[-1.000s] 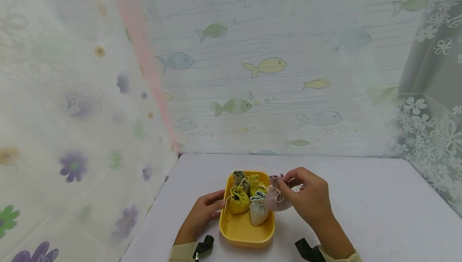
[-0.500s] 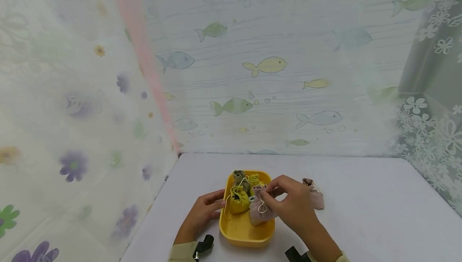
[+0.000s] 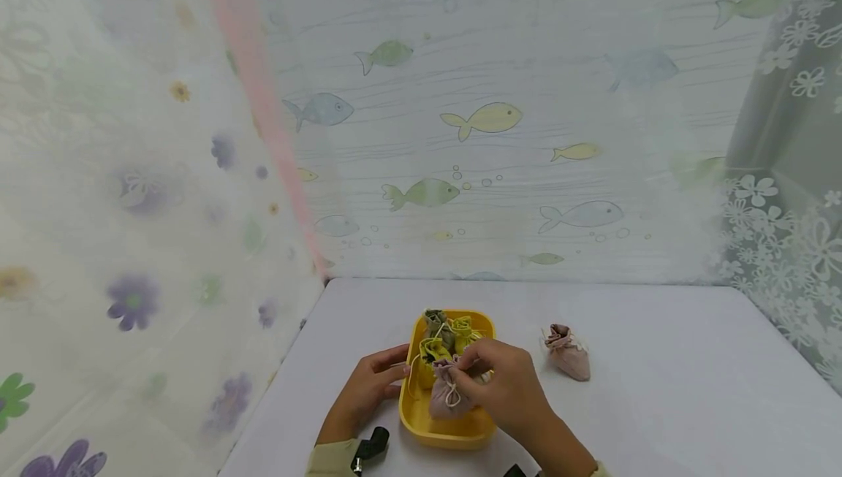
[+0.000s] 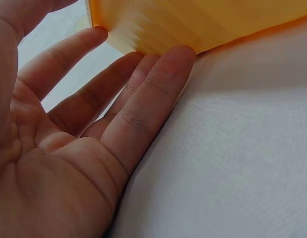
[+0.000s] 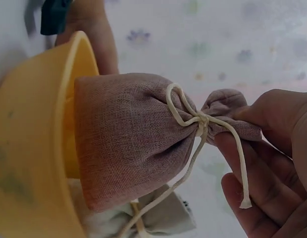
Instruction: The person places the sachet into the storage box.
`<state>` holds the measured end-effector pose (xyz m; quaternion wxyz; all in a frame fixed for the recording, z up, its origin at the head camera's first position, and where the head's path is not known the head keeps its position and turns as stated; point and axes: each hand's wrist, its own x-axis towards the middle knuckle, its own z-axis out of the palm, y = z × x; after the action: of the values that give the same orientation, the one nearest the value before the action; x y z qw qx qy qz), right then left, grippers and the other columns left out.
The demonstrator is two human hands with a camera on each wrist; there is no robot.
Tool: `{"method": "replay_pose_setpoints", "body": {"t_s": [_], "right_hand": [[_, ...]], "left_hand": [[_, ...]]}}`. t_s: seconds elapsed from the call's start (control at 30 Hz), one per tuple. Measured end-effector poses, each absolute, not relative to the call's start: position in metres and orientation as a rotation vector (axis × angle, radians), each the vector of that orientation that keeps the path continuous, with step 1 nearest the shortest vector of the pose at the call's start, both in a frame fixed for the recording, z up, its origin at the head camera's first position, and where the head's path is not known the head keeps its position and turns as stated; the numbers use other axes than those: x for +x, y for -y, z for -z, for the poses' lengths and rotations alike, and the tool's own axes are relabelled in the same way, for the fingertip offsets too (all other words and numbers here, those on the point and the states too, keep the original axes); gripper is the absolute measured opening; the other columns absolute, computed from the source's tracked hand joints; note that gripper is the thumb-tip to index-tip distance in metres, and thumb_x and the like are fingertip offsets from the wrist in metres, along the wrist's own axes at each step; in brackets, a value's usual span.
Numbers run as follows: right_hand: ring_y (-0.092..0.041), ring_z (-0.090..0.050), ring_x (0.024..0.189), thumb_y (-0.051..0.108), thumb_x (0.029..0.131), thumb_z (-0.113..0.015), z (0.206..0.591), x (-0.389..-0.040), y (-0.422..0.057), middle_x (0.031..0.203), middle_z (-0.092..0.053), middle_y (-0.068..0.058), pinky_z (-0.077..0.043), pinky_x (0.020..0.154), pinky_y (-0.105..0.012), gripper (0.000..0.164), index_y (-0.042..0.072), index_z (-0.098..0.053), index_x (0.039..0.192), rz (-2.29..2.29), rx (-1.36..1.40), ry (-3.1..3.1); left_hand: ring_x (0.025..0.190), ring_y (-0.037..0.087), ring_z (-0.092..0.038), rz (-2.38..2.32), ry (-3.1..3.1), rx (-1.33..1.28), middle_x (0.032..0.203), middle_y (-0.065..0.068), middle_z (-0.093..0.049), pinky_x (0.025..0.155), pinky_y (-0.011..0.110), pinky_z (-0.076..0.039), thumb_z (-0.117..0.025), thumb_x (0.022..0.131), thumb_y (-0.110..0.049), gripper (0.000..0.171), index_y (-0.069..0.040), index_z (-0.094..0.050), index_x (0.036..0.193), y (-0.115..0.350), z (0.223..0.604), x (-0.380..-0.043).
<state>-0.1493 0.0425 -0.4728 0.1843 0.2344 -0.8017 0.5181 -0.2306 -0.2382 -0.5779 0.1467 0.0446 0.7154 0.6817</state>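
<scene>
My right hand (image 3: 503, 382) pinches the gathered neck of a dusty pink drawstring pouch (image 3: 449, 393), just below its opening. In the right wrist view the pouch (image 5: 133, 134) hangs by its neck at the tray's rim, its cream cord tied in a bow. The yellow tray (image 3: 444, 442) is beneath it. On the tray's left side rests my left hand (image 3: 368, 382), extended fingertips against the outer wall, as the left wrist view shows. Inside the tray are a brown-green pouch (image 3: 435, 325), two yellow pouches (image 3: 463, 329) and a pale grey pouch (image 5: 163, 218), partly hidden.
A second pink pouch (image 3: 571, 360) lies on the white table (image 3: 658, 375), right of the tray. Fish-patterned curtain (image 3: 493, 192) hangs behind the table, and flower-patterned curtain (image 3: 164, 280) along the left.
My right hand has carried the pink pouch leftward from the tray's right edge to over its front part. The other pink pouch has come into sight behind it. The left hand stays put.
</scene>
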Motion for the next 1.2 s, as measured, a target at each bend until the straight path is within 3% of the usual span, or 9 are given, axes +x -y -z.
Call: {"method": "replay_pose_setpoints", "body": {"t_s": [0.57,0.9,1.2], "right_hand": [[0.004,-0.066,0.082,0.016,0.089,-0.083,0.5,-0.153,-0.02,0.085,-0.066,0.018,-0.06,0.071,-0.018,0.019,0.026,-0.067,0.086,-1.396,0.763,2.42],[0.004,-0.065,0.083,0.017,0.089,-0.083,0.506,-0.155,-0.016,0.088,-0.067,0.015,-0.06,0.071,-0.016,0.02,0.027,-0.065,0.085,-1.34,0.797,2.428],[0.003,-0.066,0.083,0.023,0.088,-0.084,0.505,-0.156,-0.019,0.085,-0.066,0.02,-0.063,0.072,-0.027,0.019,0.029,-0.066,0.085,-1.295,0.767,2.49]], "left_hand": [[0.123,0.023,-0.067,-1.964,-2.05,0.147,0.151,0.01,-0.058,0.091,0.038,-0.063,-0.078,0.091,-0.037,0.06,-0.017,-0.061,0.146,0.239,0.578,-0.23],[0.126,0.023,-0.065,-1.967,-2.05,0.155,0.15,0.011,-0.058,0.092,0.039,-0.062,-0.078,0.092,-0.037,0.061,-0.016,-0.061,0.146,0.24,0.578,-0.232],[0.126,0.023,-0.066,-1.956,-2.062,0.162,0.15,0.012,-0.058,0.092,0.039,-0.062,-0.078,0.092,-0.036,0.061,-0.015,-0.06,0.147,0.239,0.577,-0.232]]}}
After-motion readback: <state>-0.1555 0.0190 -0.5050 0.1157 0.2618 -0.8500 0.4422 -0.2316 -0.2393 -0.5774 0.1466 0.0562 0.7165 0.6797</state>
